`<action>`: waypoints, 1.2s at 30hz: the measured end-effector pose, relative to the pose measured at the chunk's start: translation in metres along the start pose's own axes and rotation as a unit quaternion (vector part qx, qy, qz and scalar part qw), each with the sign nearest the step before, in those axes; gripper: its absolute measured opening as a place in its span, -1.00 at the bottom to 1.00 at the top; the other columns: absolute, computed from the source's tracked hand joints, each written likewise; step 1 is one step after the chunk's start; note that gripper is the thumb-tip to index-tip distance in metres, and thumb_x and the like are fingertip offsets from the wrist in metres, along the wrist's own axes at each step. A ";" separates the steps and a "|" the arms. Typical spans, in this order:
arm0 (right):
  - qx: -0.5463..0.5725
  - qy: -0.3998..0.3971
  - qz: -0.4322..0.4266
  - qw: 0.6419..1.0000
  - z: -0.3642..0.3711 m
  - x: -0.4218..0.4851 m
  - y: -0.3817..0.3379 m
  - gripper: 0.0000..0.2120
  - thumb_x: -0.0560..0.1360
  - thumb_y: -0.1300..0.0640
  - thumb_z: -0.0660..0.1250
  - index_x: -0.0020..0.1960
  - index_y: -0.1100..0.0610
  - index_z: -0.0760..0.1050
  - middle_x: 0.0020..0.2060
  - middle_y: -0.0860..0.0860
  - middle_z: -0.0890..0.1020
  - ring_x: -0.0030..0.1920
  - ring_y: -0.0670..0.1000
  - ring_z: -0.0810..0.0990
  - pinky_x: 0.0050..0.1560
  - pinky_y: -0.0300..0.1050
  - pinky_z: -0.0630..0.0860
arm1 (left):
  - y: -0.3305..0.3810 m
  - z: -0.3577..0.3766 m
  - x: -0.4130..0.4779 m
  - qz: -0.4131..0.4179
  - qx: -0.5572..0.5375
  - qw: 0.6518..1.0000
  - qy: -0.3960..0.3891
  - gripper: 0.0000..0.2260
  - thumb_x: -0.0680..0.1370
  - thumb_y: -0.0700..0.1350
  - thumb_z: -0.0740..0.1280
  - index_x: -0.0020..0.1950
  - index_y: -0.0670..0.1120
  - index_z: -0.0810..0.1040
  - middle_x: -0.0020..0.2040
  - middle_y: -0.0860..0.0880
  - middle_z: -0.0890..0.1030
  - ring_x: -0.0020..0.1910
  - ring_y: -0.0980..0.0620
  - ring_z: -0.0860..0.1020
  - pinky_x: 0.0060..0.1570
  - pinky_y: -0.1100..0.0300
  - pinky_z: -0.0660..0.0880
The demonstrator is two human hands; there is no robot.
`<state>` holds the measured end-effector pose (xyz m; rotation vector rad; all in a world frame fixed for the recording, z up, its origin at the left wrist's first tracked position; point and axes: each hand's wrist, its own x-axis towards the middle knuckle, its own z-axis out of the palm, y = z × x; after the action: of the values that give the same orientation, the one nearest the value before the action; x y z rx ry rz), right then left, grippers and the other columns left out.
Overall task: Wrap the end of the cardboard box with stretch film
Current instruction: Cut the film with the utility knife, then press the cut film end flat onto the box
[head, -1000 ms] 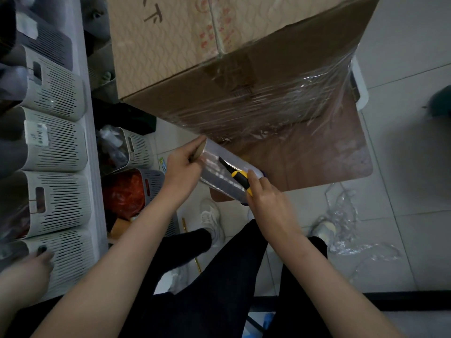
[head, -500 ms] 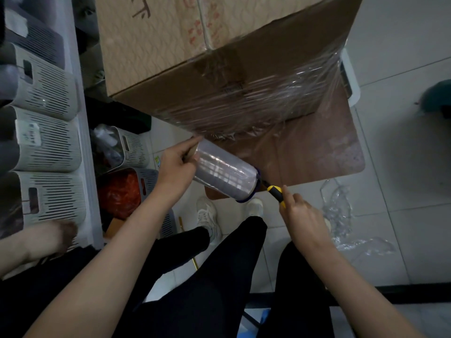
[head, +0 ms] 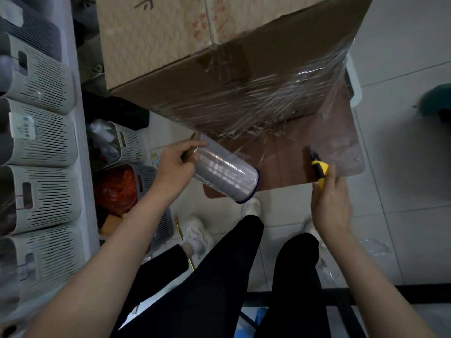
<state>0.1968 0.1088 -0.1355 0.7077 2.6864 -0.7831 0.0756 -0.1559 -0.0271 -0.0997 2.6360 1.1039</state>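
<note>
A large cardboard box stands on a brown table; its near end is covered with wrinkled stretch film. My left hand grips the cardboard core at the left end of a stretch film roll, held just in front of the box's lower edge. A loose sheet of film lies over the table between roll and box. My right hand holds a yellow utility knife with its blade pointing up, to the right of the roll and apart from it.
White slotted baskets fill a shelf along the left. More baskets and a red bag sit on the floor under the box. Film scraps lie on the tiled floor at right. My legs are below, and a dark green object is at far right.
My right hand drew the knife off the roll and swung it out to the right, away from the film. The left hand kept hold of the roll, which tilted a little.
</note>
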 end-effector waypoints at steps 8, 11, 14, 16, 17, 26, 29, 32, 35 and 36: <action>-0.068 -0.010 -0.025 0.997 0.029 0.046 -0.038 -0.46 0.58 0.35 -0.02 0.53 0.26 -0.07 0.22 0.32 0.35 0.17 0.28 0.35 0.16 0.05 0.23 | 0.002 0.000 0.000 -0.008 0.000 1.000 -0.002 -0.47 0.45 -0.43 0.24 -0.24 0.26 0.59 -0.11 0.23 0.61 0.00 0.19 0.56 -0.09 0.54 0.41; -0.074 0.011 -0.010 0.997 0.029 0.051 -0.049 -0.45 0.56 0.33 0.06 0.52 0.26 0.01 0.33 0.34 0.28 0.36 0.31 0.24 0.39 0.15 0.09 | 0.004 0.000 0.000 -0.003 0.000 1.000 -0.003 -0.50 0.45 -0.43 0.23 -0.21 0.23 0.58 -0.10 0.21 0.61 -0.01 0.20 0.56 -0.10 0.54 0.40; 0.204 0.014 -0.055 0.977 0.023 0.044 -0.064 -0.32 0.38 0.41 0.28 0.47 0.28 0.18 0.34 0.30 0.32 0.36 0.22 0.32 0.38 0.01 0.24 | 0.004 0.000 0.000 -0.004 0.002 1.000 -0.001 -0.51 0.44 -0.43 0.24 -0.20 0.21 0.58 -0.10 0.19 0.62 -0.02 0.18 0.56 -0.10 0.52 0.43; 0.488 -0.099 -0.008 0.867 0.011 0.033 -0.084 -0.35 0.35 0.52 0.30 0.39 0.24 0.28 0.22 0.18 0.48 0.17 0.01 0.53 0.16 -0.13 0.45 | 0.003 0.000 0.000 -0.008 -0.003 1.000 0.001 -0.50 0.43 -0.44 0.23 -0.21 0.21 0.58 -0.11 0.18 0.62 -0.03 0.16 0.57 -0.09 0.50 0.44; 0.577 -0.159 0.025 0.801 0.007 0.029 -0.093 -0.36 0.35 0.57 0.28 0.37 0.22 0.31 0.17 0.16 0.52 0.11 -0.03 0.58 0.12 -0.12 0.50 | 0.003 0.000 0.000 -0.008 -0.002 1.000 0.001 -0.50 0.43 -0.45 0.23 -0.21 0.21 0.58 -0.12 0.18 0.62 -0.04 0.16 0.57 -0.09 0.49 0.45; 0.581 -0.215 0.001 0.785 0.011 0.017 -0.138 -0.78 0.32 0.40 0.48 -0.04 0.41 0.61 -0.10 0.34 0.67 -0.20 0.05 0.62 -0.09 -0.10 0.55 | 0.004 -0.001 0.002 0.011 0.015 1.000 -0.003 -0.55 0.41 -0.49 0.21 -0.18 0.09 0.60 -0.15 0.16 0.62 -0.08 0.12 0.58 -0.06 0.32 0.49; 0.598 -0.214 0.010 0.772 0.013 0.021 -0.141 -0.79 0.33 0.41 0.47 -0.03 0.34 0.62 -0.28 0.08 0.69 -0.28 -0.09 0.63 -0.14 -0.18 0.58 | 0.003 -0.002 0.002 0.013 0.012 1.000 -0.004 -0.53 0.41 -0.48 0.22 -0.19 0.12 0.59 -0.16 0.17 0.62 -0.10 0.16 0.58 -0.08 0.33 0.50; 0.624 -0.229 0.023 0.747 0.013 0.021 -0.149 -0.77 0.30 0.42 0.49 -0.08 0.25 0.59 -0.36 -0.10 0.70 -0.29 -0.15 0.66 -0.20 -0.23 0.61 | 0.002 -0.002 0.002 -0.001 0.006 1.000 -0.012 -0.55 0.44 -0.43 0.25 -0.20 0.16 0.59 -0.17 0.18 0.63 -0.19 0.28 0.56 -0.18 0.40 0.47; 0.634 -0.246 0.009 0.734 0.013 0.020 -0.158 -0.81 0.33 0.39 0.48 -0.12 0.18 0.62 -0.37 -0.10 0.70 -0.27 -0.16 0.66 -0.20 -0.26 0.57 | 0.000 -0.002 0.002 0.000 0.006 1.000 -0.008 -0.57 0.46 -0.39 0.27 -0.20 0.20 0.58 -0.18 0.19 0.63 -0.20 0.29 0.56 -0.21 0.43 0.47; 0.631 -0.248 0.000 0.735 0.012 0.019 -0.160 -0.83 0.35 0.37 0.47 -0.17 0.13 0.63 -0.38 -0.11 0.69 -0.29 -0.16 0.65 -0.21 -0.30 0.55 | -0.001 -0.003 0.002 0.002 0.007 1.000 -0.007 -0.57 0.46 -0.38 0.27 -0.20 0.21 0.58 -0.17 0.20 0.63 -0.19 0.29 0.57 -0.20 0.43 0.47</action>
<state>0.0988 -0.0082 -0.0828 0.5481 1.3565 -2.3904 0.0732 -0.1585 -0.0265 -0.0847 2.6315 1.0840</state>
